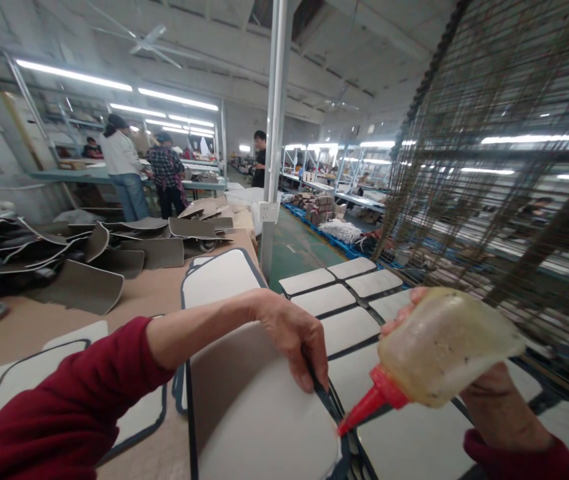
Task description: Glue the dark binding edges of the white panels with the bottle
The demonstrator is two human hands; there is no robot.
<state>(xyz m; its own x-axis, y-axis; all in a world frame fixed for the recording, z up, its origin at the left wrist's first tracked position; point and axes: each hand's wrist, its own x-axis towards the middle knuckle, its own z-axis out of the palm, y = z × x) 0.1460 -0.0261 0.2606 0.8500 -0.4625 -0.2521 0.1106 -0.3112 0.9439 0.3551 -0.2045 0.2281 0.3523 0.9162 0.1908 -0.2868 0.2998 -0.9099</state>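
Observation:
My left hand (297, 337) reaches over a white panel (259, 413) with a dark edge strip, its thumb and fingers pinched together on the dark strip (321, 390) at the panel's right edge. In my right hand (494, 400) is a cloudy yellowish squeeze bottle (449, 347), tilted downward. The bottle's red nozzle (369, 400) has its tip against the dark edge near the panel's right corner. Most of my right fingers are hidden behind the bottle.
More white panels (337, 327) lie in rows at the right. Curved grey-brown pieces (79, 287) are heaped on the brown table (164, 283). A metal post (269, 247) stands ahead, a wire rack (489, 167) at the right. Several people stand farther back.

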